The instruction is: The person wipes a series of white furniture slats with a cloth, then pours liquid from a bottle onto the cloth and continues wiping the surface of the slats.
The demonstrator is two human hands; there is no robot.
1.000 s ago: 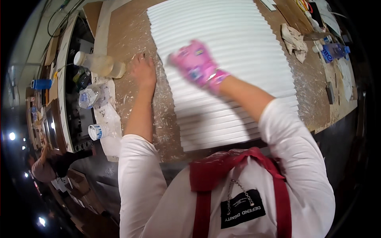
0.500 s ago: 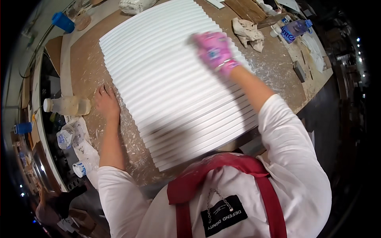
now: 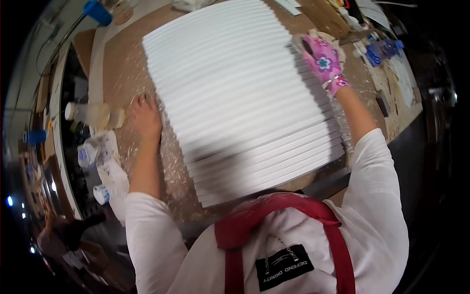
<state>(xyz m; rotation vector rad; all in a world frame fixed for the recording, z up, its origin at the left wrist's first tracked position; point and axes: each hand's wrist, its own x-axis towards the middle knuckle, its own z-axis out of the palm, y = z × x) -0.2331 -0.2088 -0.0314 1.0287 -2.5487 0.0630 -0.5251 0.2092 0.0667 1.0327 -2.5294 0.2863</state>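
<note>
The right hand [image 3: 324,61], in a pink glove with a flower print, sits at the far right edge of the white ribbed panel [image 3: 240,98], its grip curled over a crumpled pale rag [image 3: 320,41] that it presses against the panel's rim. The bare left hand [image 3: 145,115] lies flat with fingers spread on the dusty surface [image 3: 122,63], touching the panel's left edge and holding nothing. The panel lies flat across the middle of the surface, directly before the person, its ridges running from left to right, its near edge close to the red apron [image 3: 274,220]. Just left of the left hand lies a pale plastic bottle [image 3: 93,113] on its side. Beyond the right hand, near the far right corner, sit blue objects [image 3: 384,49] among scraps.
</note>
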